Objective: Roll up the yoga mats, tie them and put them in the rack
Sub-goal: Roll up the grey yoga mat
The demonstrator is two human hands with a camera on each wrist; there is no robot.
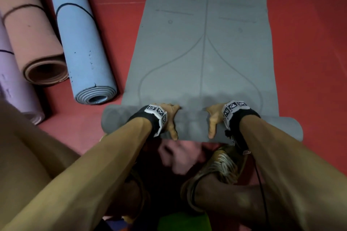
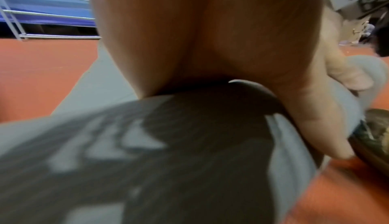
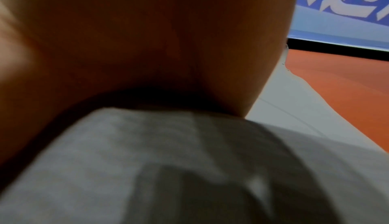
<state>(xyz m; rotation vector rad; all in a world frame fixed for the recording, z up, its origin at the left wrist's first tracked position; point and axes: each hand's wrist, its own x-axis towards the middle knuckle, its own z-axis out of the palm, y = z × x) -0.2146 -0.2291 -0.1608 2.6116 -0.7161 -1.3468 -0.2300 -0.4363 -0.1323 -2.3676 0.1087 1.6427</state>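
A grey yoga mat lies on the red floor, and its near end is wound into a roll. My left hand grips the roll left of centre, fingers over the far side and thumb on the near side. My right hand holds it the same way right of centre. In the left wrist view my left hand presses on the roll. In the right wrist view my right hand covers the roll, with flat mat beyond.
To the left lie three rolled, tied mats: blue, peach and lilac. My shoe is just behind the roll. A metal rack stands far left, and a blue banner lines the wall.
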